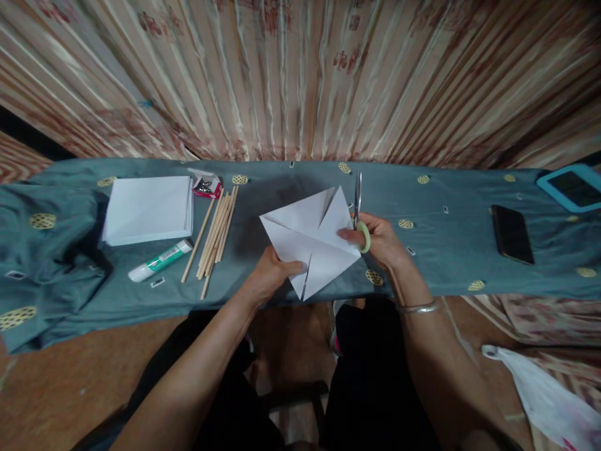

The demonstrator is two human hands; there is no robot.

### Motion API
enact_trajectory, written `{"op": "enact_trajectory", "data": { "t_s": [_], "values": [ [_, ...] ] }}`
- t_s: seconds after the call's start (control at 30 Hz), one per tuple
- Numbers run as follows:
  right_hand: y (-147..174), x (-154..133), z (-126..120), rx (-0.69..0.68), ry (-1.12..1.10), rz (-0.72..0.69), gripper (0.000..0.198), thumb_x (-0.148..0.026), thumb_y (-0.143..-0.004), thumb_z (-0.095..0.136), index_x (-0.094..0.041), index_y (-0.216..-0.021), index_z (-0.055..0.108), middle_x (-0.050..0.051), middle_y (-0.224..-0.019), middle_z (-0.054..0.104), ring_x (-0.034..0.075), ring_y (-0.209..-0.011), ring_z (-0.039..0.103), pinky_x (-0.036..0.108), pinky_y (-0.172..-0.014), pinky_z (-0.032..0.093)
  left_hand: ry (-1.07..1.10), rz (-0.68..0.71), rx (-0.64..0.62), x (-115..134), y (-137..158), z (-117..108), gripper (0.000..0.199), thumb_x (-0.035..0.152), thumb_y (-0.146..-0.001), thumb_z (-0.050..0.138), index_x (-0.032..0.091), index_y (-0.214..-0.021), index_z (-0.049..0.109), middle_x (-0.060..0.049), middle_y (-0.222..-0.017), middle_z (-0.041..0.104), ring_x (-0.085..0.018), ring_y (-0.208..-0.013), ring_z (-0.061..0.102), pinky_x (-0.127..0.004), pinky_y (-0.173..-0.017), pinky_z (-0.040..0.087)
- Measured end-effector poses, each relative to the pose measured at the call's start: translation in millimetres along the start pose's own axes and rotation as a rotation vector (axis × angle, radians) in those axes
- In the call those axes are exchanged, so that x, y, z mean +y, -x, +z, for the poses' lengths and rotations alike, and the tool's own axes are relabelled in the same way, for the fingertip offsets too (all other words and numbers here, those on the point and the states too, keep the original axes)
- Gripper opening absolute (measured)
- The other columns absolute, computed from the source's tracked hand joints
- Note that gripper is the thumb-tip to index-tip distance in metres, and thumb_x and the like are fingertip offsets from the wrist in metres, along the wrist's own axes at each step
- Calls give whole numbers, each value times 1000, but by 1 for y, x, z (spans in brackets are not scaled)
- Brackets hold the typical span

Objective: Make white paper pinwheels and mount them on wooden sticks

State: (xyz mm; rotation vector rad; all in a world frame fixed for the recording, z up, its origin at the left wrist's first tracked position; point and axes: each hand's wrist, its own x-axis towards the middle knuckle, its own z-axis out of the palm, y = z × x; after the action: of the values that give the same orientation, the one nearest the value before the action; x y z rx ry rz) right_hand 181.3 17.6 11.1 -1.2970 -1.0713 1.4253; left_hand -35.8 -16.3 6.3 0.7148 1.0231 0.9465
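A white square sheet of paper [305,225] is held up over the cloth, with slits running in from its corners toward the middle. My left hand [277,272] pinches its lower left edge, thumb on top beside one slit. My right hand [375,238] grips a pair of scissors [359,200] by pale green handles, blades pointing away from me. The right thumb also rests on the paper's right side. Fingers under the sheet are hidden.
On the green-grey cloth [436,250] at left lie a paper stack [148,210], a glue stick [160,260], several wooden sticks [218,232] and a small red box [206,186] of metal bits. A phone [513,233] and a blue-framed tablet [575,188] lie at right. A curtain [300,81] hangs behind.
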Motion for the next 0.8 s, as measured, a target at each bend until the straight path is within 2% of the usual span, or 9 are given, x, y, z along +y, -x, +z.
{"op": "enact_trajectory", "data": {
  "t_s": [0.1, 0.23, 0.37, 0.5, 0.6, 0.7, 0.8],
  "values": [
    [0, -1, 6, 8, -50, 36, 35, -29, -48, 89, -21, -79, 73, -4, -69, 71, 9, -54, 57, 22, -51, 45, 110, 0, -47, 6, 3, -2, 36, 21, -51, 78, 12, -85, 71, -7, -88, 75, -26, -89, 68, -35, -83, 50],
    [-6, 4, 19, 187, -187, -18, 35, -30, -45, 90, -21, -73, 70, -6, -65, 68, 9, -54, 57, 24, -56, 47, 285, 66, -118, 14, 7, -4, 37, 45, -67, 74, 20, -94, 71, -7, -107, 72, -28, -109, 63, -38, -89, 49],
    [-11, 12, 36, 307, -262, -92, 39, -36, -45, 90, -21, -73, 67, -6, -64, 66, 11, -56, 58, 26, -59, 49, 217, 177, -145, 11, 6, 2, 43, 45, -63, 80, 22, -99, 70, -7, -122, 67, -28, -122, 56, -38, -95, 47],
    [-9, 17, 56, 280, -282, -98, 42, -40, -46, 89, -21, -76, 66, -5, -66, 68, 15, -63, 63, 29, -62, 52, 137, 195, -46, 3, 1, 15, 48, 38, -61, 84, 17, -102, 70, -11, -115, 70, -30, -117, 60, -43, -101, 45],
    [-5, 20, 67, 261, -274, -79, 45, -39, -45, 90, -22, -81, 67, -4, -72, 71, 15, -66, 64, 31, -65, 54, 218, 219, 118, -3, -5, 20, 52, 34, -63, 82, 16, -109, 67, -11, -118, 70, -29, -115, 62, -44, -103, 45],
    [-4, 21, 70, 229, -264, -65, 47, -39, -45, 91, -23, -82, 68, -4, -72, 70, 14, -64, 62, 29, -64, 53, 245, 278, 209, -6, -12, 15, 58, 27, -59, 82, 16, -113, 65, -10, -121, 69, -29, -115, 62, -44, -107, 43],
    [-1, 20, 66, 186, -206, -72, 46, -47, -48, 90, -22, -79, 67, -6, -65, 65, 11, -58, 56, 25, -57, 47, 192, 320, 270, -6, -17, 6, 60, 24, -57, 82, 17, -114, 64, -10, -121, 69, -29, -116, 61, -46, -109, 41]
  ]
}}
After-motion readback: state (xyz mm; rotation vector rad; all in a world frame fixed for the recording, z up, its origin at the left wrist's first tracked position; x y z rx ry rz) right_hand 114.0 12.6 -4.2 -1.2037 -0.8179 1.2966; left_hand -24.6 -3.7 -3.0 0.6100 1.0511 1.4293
